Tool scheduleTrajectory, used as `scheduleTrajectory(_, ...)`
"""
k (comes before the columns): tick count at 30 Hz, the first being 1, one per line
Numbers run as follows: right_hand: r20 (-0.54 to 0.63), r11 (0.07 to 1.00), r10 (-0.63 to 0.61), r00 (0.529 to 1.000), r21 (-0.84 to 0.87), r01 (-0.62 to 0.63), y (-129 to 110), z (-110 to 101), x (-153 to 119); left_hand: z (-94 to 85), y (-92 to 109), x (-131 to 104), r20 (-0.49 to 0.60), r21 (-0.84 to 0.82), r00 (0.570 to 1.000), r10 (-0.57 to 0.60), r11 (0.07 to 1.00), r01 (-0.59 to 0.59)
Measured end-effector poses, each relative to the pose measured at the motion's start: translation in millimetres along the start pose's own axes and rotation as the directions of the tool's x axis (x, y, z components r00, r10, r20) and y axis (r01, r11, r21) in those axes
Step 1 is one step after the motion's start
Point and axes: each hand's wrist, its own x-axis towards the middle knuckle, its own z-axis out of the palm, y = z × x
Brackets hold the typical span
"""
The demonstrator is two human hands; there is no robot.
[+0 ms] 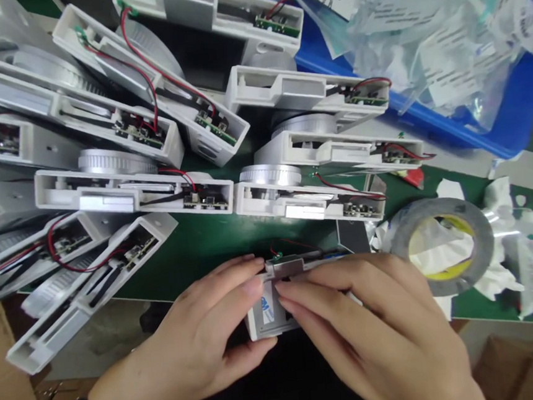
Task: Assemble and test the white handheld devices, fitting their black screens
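Note:
A white and silver device (257, 316) is between my two hands at the table's front edge. My left hand (199, 336) holds its left end, fingers on top and thumb along the near side. A pale strip with blue print (267, 302) lies on the device's face. My right hand (370, 315) bends over the right part, thumb and index finger pinched together at the device's middle; whatever lies between those fingertips is hidden. A thin red wire and a green blob (277, 256) show just behind the device.
Several open white housings with red and black wires, such as one (106, 198), crowd the green table (184, 247) left and behind. A grey tape roll (482, 237) lies right, near torn paper. A blue bin (516, 122) of plastic bags stands back right.

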Motion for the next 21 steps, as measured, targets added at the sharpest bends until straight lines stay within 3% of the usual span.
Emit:
scheduleTrajectory(7, -0.037, 0.999, -0.018, 0.999, -0.040, 0.017, -7.0, 10.7, -2.6, 1.9, -2.1, -2.2, -0.051, -0.029, 0.998, 0.033, 0.999, -0.035)
scheduleTrajectory(21, 0.034, 1.000, -0.025, 0.999, -0.016, 0.026, -5.5, 9.8, 0.3, 1.4, -4.4, -1.7, -0.035, -0.038, 0.997, 0.075, 0.996, -0.076)
